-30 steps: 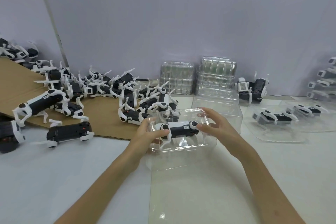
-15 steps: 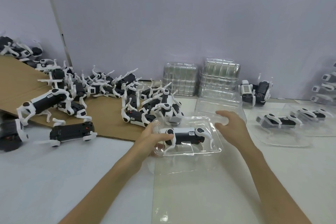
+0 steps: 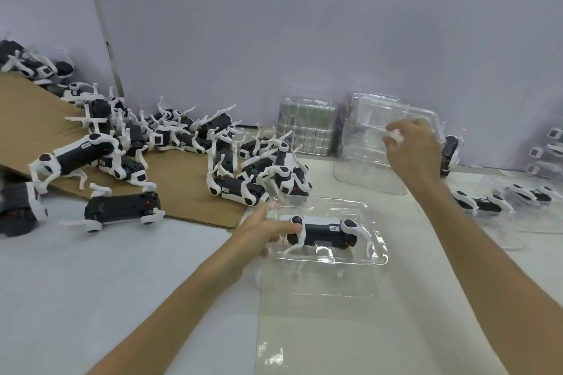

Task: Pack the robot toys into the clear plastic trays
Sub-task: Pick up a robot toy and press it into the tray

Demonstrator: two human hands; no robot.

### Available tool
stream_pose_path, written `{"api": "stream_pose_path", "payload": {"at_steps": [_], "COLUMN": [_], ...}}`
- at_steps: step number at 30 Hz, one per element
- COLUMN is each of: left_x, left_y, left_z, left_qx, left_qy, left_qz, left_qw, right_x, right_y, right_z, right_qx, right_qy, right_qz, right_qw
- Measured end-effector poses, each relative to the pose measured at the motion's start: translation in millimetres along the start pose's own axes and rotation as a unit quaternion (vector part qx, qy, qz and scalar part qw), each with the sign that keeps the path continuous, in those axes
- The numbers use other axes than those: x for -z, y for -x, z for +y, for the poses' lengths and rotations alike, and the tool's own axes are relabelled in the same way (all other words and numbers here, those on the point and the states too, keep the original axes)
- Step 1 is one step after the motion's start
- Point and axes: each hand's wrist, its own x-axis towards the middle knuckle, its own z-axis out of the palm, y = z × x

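1. Work surface: white table [image 3: 91, 283]. A brown cardboard sheet [image 3: 30, 119] covers the 9 to 10 o'clock sector.
2. Loose stock: a pile of robot dog toys [image 3: 189, 137] lies across the cardboard, legs tangled.
3. Tray stock: a stack of clear trays [image 3: 307, 128] leans on the wall at 12 o'clock.
4. Working tray: a clear plastic tray [image 3: 374, 256] lies at centre, just in front of the pile.
5. Seated robot toy [image 3: 326, 233]: black oblong body, white panel on the left half, white legs on round black-capped joints, small label on the flank. It sits in the working tray's cavity. The long axis runs 9 to 3 o'clock and the legs reach toward 6 o'clock. Which end is the head cannot be told.
6. Right hand [image 3: 411, 146]: at 1 o'clock, fingers curled on a tilted empty tray [image 3: 371, 119].
7. Left hand [image 3: 262, 231]: grips the working tray's 9 o'clock rim, thumb over the toy's left end.
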Motion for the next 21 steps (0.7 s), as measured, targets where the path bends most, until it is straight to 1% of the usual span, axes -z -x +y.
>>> {"api": "stream_pose_path", "payload": {"at_steps": [1,2,3,5,6,8,10,11,13,15,16,18,20,21], "left_x": [0,0,0,1,1,1,-1,-2,-3,-4,-5,-5,-6,-6], "left_y": [0,-1,-1,0,1,2,2,3,4,3,2,-1,-2,-2], "left_z": [0,0,0,0,0,1,1,0,1,1,1,0,1,3], "left_qx": [0.001,0.001,0.001,-0.001,-0.003,-0.011,-0.019,-0.020,-0.030,-0.044,-0.050,-0.058,-0.067,-0.068], "left_qy": [-0.001,0.001,0.003,0.010,0.016,0.025,0.027,0.030,0.044,0.046,0.039,0.032,0.055,0.067], "left_qz": [-0.001,-0.001,-0.001,-0.003,-0.003,-0.001,0.014,0.025,0.049,0.075,0.090,0.107,0.098,0.091], "left_qw": [1.000,1.000,1.000,1.000,1.000,1.000,0.999,0.999,0.997,0.995,0.994,0.992,0.991,0.991], "right_x": [-7,-14,-20,-27,-29,-29,-21,-14,3,23,31,38,34,30], "right_y": [-10,-20,-27,-33,-33,-29,-22,-15,4,37,57,98,132,146], "right_z": [2,5,7,9,9,7,-3,-11,-35,-60,-72,-86,-91,-92], "right_qx": [-0.003,-0.011,-0.022,-0.044,-0.047,-0.034,-0.031,-0.031,-0.011,0.045,0.078,0.140,0.186,0.195], "right_qy": [0.002,0.006,0.013,0.035,0.044,0.036,-0.010,-0.042,-0.102,-0.137,-0.132,-0.064,0.022,0.050], "right_qz": [-0.019,-0.058,-0.117,-0.238,-0.266,-0.254,-0.236,-0.242,-0.276,-0.343,-0.387,-0.458,-0.472,-0.470], "right_qw": [1.000,0.998,0.993,0.970,0.962,0.966,0.971,0.969,0.956,0.928,0.909,0.876,0.862,0.859]}}
